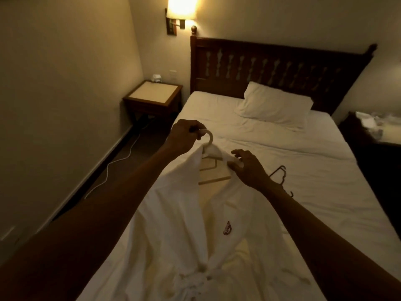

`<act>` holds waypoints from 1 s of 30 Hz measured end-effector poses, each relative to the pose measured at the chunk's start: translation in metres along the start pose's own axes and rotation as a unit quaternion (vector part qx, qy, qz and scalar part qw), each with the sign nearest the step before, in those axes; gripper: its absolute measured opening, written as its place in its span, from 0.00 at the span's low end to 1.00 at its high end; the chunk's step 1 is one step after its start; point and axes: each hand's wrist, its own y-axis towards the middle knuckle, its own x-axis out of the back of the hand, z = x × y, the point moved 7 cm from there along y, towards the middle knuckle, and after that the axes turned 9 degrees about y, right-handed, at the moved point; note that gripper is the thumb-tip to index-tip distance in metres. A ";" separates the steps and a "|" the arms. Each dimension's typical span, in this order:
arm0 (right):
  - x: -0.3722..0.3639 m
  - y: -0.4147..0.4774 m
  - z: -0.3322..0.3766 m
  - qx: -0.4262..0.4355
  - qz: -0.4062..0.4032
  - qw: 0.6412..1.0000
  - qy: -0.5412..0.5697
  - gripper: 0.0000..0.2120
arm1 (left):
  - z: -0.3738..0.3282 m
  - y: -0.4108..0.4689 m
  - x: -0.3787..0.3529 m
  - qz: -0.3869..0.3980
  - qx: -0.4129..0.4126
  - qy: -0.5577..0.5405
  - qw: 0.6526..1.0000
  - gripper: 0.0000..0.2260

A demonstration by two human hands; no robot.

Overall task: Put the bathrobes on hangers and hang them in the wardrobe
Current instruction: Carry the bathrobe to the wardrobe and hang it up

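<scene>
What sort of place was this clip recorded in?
Probably a hotel bedroom: a white-sheeted bed with a dark wooden headboard, a lit wall lamp, and a white crested bathrobe.

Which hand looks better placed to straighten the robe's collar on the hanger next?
The right hand: it already seems to pinch the collar of the bathrobe beside the hanger, while the left hand is busy gripping the hanger's hook to hold everything up.
</scene>
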 end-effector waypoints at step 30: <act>0.005 -0.230 0.759 0.522 0.019 0.845 0.114 0.16 | -0.116 -0.423 0.690 -0.459 0.033 0.081 0.884 0.05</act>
